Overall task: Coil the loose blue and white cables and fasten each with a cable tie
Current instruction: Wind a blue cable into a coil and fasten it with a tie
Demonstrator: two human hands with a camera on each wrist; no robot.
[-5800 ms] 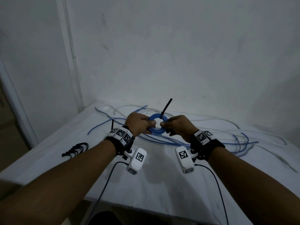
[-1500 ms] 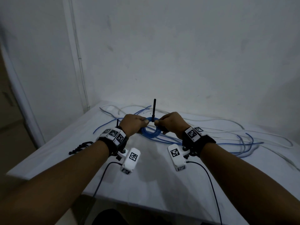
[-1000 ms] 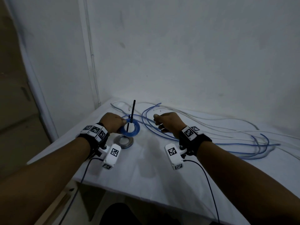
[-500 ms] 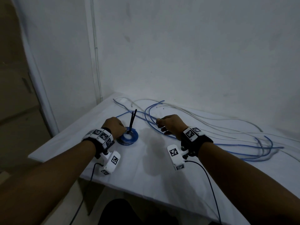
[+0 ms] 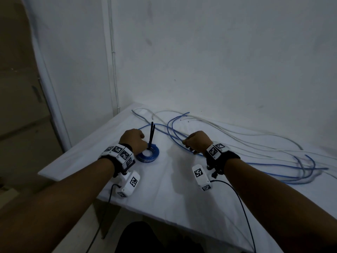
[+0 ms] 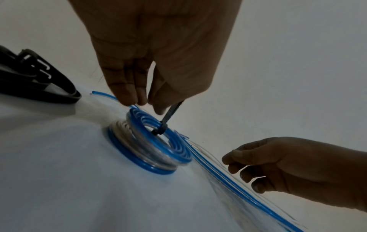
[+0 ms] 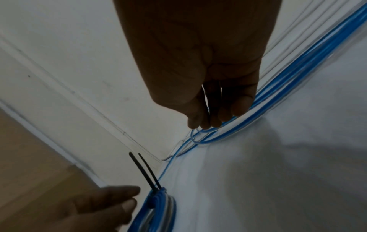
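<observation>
Left hand (image 5: 134,141) over the near-left rim of the blue coil (image 5: 148,154), fingers (image 6: 127,87) pointing down and loosely straight, tips touching the top turns, gripping nothing. Coil stacked flat on the white table (image 5: 164,194), on a white coil (image 6: 123,128) and another blue one, two black cable tie (image 5: 151,134) tails standing upright. Right hand (image 5: 197,142) well apart to the right, fingers curled, pinching a loose blue cable (image 5: 273,166). White cables (image 5: 255,136) spread behind. Spare black ties (image 6: 35,78) just left of the coil.

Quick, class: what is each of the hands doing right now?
Left hand: fingertips on the blue coil, not gripping.
Right hand: pinching a loose blue cable.
</observation>
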